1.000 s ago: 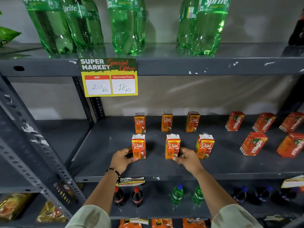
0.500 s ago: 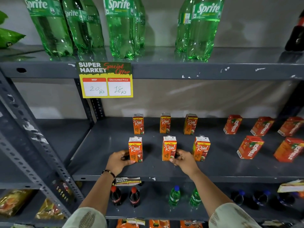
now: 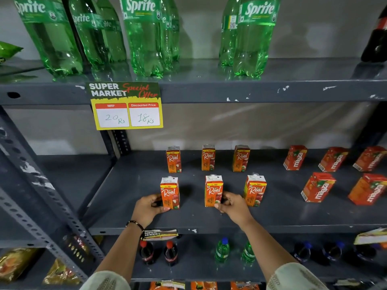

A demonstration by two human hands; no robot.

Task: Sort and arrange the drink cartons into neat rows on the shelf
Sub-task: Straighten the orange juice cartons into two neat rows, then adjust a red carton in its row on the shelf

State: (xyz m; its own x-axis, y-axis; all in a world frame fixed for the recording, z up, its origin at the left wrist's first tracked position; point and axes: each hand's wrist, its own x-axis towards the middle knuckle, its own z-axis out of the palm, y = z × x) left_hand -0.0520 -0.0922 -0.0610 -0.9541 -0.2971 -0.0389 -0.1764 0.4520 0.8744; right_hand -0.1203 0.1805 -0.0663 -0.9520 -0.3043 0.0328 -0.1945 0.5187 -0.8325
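six real cartons (image 3: pixel 208 158) stood upright in two spaced rows on shelf (image 3: pixel 272 218). left hand (image 3: pixel 147 208) gripped front-left carton (image 3: pixel 169 193), right hand (image 3: pixel 234 207) pinched front-middle carton (image 3: pixel 213 191). maaza cartons (image 3: pixel 318 187) tilted, seemingly unsorted.

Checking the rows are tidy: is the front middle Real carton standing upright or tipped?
Upright. The front middle Real carton stands on its base on the shelf, logo facing out, right hand touching its side.

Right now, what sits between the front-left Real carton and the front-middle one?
Nothing. In the head view, only bare grey shelf lies between the front-left Real carton, held by the left hand, and the front-middle carton, touched by the right hand.
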